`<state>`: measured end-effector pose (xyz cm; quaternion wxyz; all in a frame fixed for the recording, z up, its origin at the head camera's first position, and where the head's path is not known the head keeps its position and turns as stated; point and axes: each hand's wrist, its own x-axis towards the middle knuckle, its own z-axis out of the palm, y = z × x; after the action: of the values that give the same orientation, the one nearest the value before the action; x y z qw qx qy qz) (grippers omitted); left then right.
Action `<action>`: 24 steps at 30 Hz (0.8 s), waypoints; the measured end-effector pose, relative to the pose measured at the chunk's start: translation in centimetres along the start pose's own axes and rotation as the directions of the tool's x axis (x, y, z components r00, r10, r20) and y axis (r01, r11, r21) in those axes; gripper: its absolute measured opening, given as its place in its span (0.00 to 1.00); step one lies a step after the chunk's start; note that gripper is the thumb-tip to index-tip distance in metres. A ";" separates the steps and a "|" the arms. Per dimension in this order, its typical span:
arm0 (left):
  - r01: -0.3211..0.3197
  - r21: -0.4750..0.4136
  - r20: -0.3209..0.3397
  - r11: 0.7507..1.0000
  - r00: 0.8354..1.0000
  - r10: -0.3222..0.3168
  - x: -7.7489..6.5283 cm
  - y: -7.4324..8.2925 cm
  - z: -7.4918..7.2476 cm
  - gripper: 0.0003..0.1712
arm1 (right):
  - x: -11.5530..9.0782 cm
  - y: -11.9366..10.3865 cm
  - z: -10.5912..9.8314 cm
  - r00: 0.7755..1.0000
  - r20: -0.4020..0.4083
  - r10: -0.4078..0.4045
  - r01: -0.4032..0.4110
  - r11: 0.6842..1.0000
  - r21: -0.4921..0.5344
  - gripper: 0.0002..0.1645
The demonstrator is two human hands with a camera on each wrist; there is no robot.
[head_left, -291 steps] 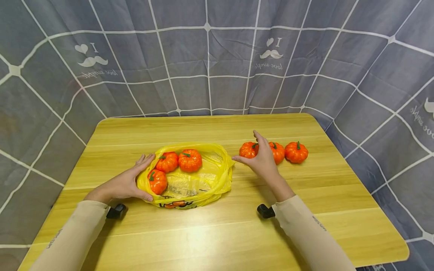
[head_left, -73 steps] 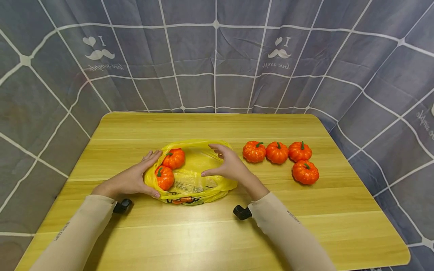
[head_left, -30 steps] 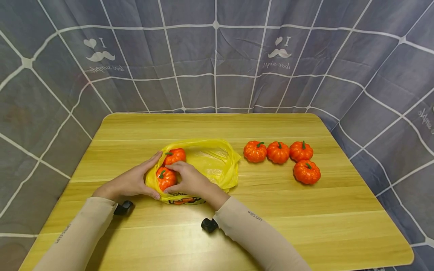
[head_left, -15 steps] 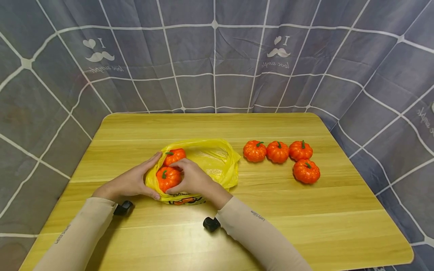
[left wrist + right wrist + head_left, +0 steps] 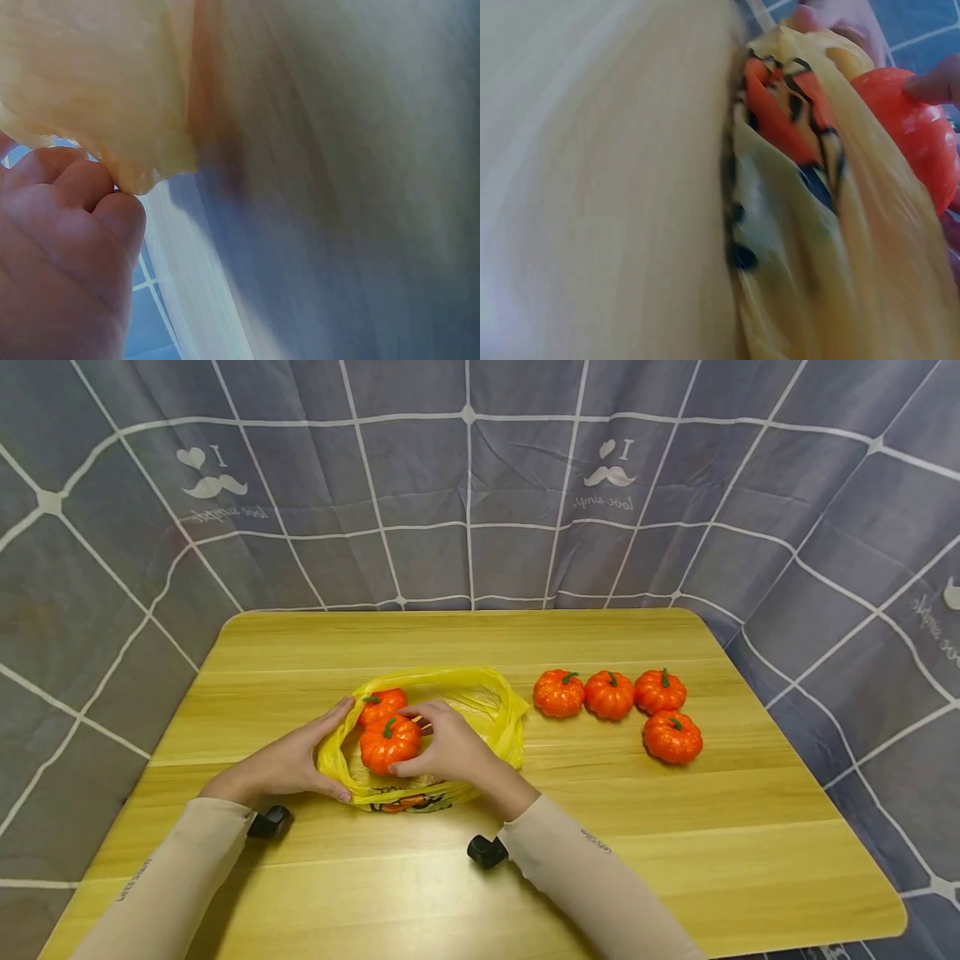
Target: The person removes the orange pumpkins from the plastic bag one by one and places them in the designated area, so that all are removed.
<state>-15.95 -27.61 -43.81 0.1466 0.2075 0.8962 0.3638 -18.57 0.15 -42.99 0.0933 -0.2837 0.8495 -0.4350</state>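
A yellow plastic bag [image 5: 495, 727] lies with its mouth wide toward the head camera, dark and orange print on its near side. My left hand [image 5: 296, 762] holds the bag's left end, thumb on the near rim. In the left wrist view, the curled fingers [image 5: 109, 202] meet the bag's edge. My right hand [image 5: 450, 745] grips a small orange pumpkin [image 5: 389, 745] with a green stem, thumb in front, over the bag's mouth; the right wrist view shows this pumpkin [image 5: 907, 127] at the bag's rim. Behind it another pumpkin [image 5: 381, 703] sits inside the bag, partly covered.
Several more orange pumpkins stand right of the bag: a left one [image 5: 558, 693], a middle one [image 5: 609, 695] and a right one [image 5: 660, 691] in a row, another [image 5: 672, 737] in front. The wooden table [image 5: 480, 893] has a grey checked curtain [image 5: 525, 468] around it.
Earlier three pumpkins lay in the bag and three beside it; a fourth now stands on the right. My right hand reached into the bag, gripped a pumpkin and shifted it rightward.
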 end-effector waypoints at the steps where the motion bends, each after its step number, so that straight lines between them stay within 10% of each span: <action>1: 0.001 0.000 -0.001 1.000 1.000 -0.001 0.0 0.0 0.0 0.80 | -0.1 0.1 -0.3 1.000 -0.010 -0.001 0.001 1.000 0.010 0.46; 24: 0.013 0.007 -0.014 1.000 1.000 -0.013 -0.1 0.1 0.3 0.81 | -4.5 4.0 -7.0 0.962 -0.266 0.060 -0.016 0.986 0.164 0.43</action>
<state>-15.73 -27.45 -43.92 0.1420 0.1995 0.8998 0.3610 -19.35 9.37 -42.33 0.0075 -0.1969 0.8217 -0.5348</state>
